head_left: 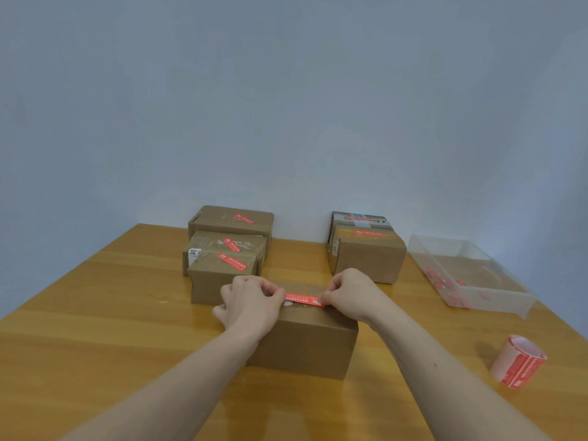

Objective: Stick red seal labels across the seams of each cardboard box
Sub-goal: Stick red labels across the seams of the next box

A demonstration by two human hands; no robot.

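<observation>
Both hands busy w/ one long red paper seal label (304, 299), stretched flat over top of the nearest plain brown cardboard box (305, 342): left hand (251, 302) pinching the label's left end between thumb and curled fingers, right hand (348, 292) pinching the right end the same way. Label held taut between the two pinches, very close to the box top or just touching; cannot tell if already pressed down, nor if exactly over the seam, since hands cover much of the top. Progress, as a judgement: well along. Beyond the left pinch, a cluster of three brown cardboard boxes (227, 246), each already w/ a red label on top; beyond the right pinch, two more brown boxes (369, 249), stacked or one behind the other, both seeming to carry a red strip too, though small to read. So probably only this box left, approx. one press and smoothing to finish, unless more boxes out of view. Far right of the right pinch, a clear plastic tray (496, 297) w/ small red scraps inside, near the wooden table's (95, 329) right edge; nearer to the person on that side, a roll of red seal labels (518, 361) lying on the table, well apart from the box. Room for moving: bare wood to the left of the left pinch and in front of the box under both forearms; behind the grip tighter, the closest labelled box just beside the left knuckles.
</observation>
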